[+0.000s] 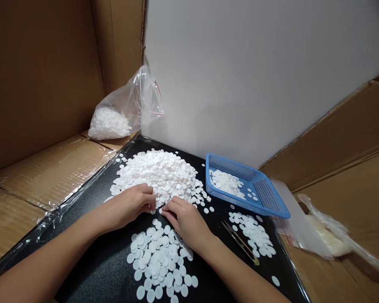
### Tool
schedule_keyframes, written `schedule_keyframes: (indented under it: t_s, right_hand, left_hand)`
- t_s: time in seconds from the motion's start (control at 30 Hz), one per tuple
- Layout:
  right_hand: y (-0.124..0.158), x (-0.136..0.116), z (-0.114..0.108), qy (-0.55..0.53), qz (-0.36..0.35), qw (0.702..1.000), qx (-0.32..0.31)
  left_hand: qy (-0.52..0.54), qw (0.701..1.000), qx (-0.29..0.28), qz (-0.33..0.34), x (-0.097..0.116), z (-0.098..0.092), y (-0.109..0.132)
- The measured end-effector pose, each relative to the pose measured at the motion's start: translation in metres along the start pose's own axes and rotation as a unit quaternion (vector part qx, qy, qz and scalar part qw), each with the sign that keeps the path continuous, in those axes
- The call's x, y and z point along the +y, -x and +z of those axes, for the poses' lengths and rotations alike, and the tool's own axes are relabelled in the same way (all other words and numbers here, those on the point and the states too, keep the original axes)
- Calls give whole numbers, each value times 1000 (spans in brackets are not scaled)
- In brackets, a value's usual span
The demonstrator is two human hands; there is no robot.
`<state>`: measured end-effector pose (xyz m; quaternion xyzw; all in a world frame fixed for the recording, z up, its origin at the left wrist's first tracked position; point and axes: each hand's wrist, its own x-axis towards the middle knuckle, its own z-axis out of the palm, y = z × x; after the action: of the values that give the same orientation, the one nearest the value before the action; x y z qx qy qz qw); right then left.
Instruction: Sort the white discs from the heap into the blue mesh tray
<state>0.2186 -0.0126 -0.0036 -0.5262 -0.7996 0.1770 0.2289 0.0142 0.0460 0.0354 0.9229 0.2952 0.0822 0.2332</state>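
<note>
A big heap of small white discs [161,170] lies on the black tabletop [91,252], with my two hands at its near edge. My left hand [134,204] is closed, its fingertips pinching a white disc [153,211]. Just to the right, my right hand [188,221] holds another white disc [161,211] between thumb and fingers. Closer to me, a looser spread of white discs [161,256] lies below the hands, partly under the right wrist. The undersides of both hands are hidden.
Right of the heap, a blue plastic basket [268,206] holds some discs. Thread snips [240,242] lie beside a smaller disc pile [254,235]. A clear bag of discs [110,124] stands at the back left on cardboard. Another plastic bag [330,235] lies at right. A pale wall [240,75] rises behind.
</note>
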Motion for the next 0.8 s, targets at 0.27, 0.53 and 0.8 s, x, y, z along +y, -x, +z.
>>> schedule_keyframes:
  t_s: [0.27,0.53,0.8]
  right_hand:
    - [-2,6,6,-6,-23,999,37]
    - [-5,6,8,-27,7,998,50]
    - [2,16,-29,-308,223,924,-48]
  left_hand:
    - [-22,999,35,-12,5,6,-4]
    - [-53,997,53,-27,7,26,-12]
    - [-57,996,70,-6,10,30,-14]
